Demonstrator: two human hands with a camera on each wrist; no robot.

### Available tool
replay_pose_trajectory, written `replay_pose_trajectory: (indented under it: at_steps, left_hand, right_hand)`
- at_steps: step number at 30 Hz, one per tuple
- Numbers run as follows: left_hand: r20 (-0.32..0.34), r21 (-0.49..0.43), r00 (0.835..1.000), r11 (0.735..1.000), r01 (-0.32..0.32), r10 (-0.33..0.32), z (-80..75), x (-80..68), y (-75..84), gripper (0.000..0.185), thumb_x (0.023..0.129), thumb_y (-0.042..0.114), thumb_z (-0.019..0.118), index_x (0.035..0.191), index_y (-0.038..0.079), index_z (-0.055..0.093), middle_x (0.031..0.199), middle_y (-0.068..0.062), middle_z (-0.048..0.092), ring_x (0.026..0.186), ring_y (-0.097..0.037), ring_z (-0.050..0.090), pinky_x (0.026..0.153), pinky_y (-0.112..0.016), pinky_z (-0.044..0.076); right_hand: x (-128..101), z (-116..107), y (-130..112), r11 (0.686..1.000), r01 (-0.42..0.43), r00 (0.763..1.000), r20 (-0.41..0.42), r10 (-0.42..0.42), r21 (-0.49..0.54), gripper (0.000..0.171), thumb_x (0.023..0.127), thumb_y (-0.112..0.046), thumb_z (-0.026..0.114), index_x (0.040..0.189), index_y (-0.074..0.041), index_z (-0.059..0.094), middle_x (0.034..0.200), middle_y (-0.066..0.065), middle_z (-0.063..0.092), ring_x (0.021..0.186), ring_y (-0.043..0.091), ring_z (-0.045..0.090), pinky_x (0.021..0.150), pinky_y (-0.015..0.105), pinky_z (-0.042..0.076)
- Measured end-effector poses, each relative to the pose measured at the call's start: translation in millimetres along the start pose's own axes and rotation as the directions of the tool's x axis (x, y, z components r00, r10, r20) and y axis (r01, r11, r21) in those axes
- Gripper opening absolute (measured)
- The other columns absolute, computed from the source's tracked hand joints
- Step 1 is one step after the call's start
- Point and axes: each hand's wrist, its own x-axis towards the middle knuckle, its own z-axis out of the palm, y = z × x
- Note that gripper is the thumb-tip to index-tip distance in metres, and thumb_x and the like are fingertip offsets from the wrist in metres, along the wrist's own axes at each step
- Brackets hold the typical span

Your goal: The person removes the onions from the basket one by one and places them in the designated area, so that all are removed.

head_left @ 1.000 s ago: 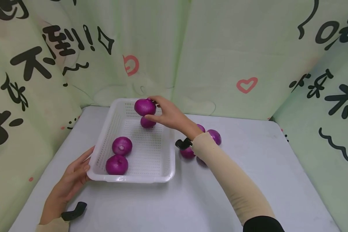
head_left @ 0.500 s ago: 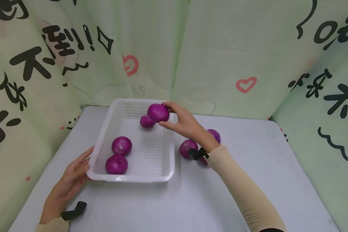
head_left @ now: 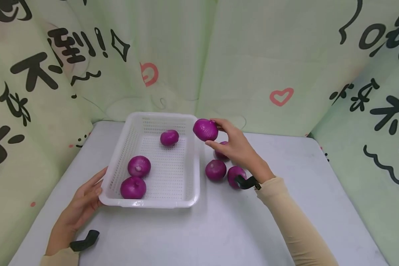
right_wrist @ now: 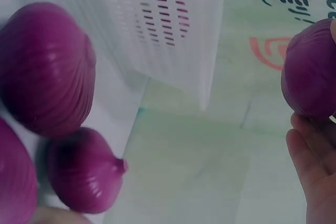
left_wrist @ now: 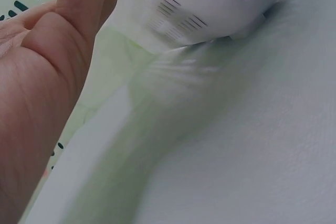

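Note:
A purple onion (head_left: 205,129) is held up between the thumb and fingers of my right hand (head_left: 234,145), at the right rim of the white perforated basket (head_left: 183,203). The right wrist view also shows this onion (right_wrist: 311,72) in the fingers. My left hand (head_left: 83,205) lies along the basket's left front corner, fingers on its outer side and thumb near the rim. Inside the basket, one onion (head_left: 169,137) sits toward the back. Two more, a farther onion (head_left: 139,166) and a nearer onion (head_left: 133,187), touch each other at the front left.
Right of the basket, three onions lie on the white table (head_left: 173,240): a near-left onion (head_left: 215,170), a near-right onion (head_left: 235,176) partly behind the wrist strap, and a back onion (head_left: 221,151) partly under my right hand. A printed green curtain (head_left: 239,74) stands behind.
My right hand has carried its onion from above the back of the basket rightward to the right rim. The loose onions on the table show more now. My left hand has stayed put.

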Motion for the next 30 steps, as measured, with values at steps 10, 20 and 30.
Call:
replay_pose_trajectory:
  at_steps: [10, 20, 30]
  left_hand:
    - [-0.058, 0.026, 0.998, 0.999, 0.032, -0.03, 2.7, -0.7, 0.8, 0.059, 0.11, -0.001, 0.029, 0.163, 0.024, 0.035, 0.158, 0.007, 0.053, 0.134, -0.009, 0.061, 0.097, -0.028, 0.059]
    - [-0.068, 0.001, 0.997, 1.0, 0.024, -0.024, 3.4, -1.8, -0.9, 0.061, 0.108, -0.003, 0.027, 0.161, 0.025, 0.039, 0.157, 0.007, 0.055, 0.134, -0.008, 0.061, 0.098, -0.026, 0.058]
    - [-0.052, 0.011, 0.998, 1.0, -0.023, 0.023, 5.4, 1.0, -1.0, 0.061, 0.107, -0.005, 0.027, 0.162, 0.021, 0.038, 0.158, 0.003, 0.054, 0.136, -0.01, 0.06, 0.1, -0.027, 0.057]
  right_hand:
    - [-18, -19, 15, 0.998, -0.046, 0.998, -0.054, 0.043, -0.05, 0.073, 0.089, -0.019, 0.084, 0.152, -0.007, 0.047, 0.147, 0.011, 0.058, 0.135, 0.03, 0.06, 0.114, 0.051, 0.048]
    - [-44, -32, 32, 0.988, -0.06, 0.987, -0.156, 0.038, -0.14, 0.073, 0.088, -0.014, 0.085, 0.15, -0.005, 0.049, 0.146, 0.014, 0.057, 0.134, 0.035, 0.059, 0.113, 0.055, 0.048]
    - [-81, -39, 48, 0.978, -0.129, 0.95, -0.304, 0.075, -0.162, 0.072, 0.087, -0.011, 0.085, 0.15, -0.005, 0.049, 0.147, 0.016, 0.057, 0.134, 0.035, 0.057, 0.11, 0.053, 0.049]
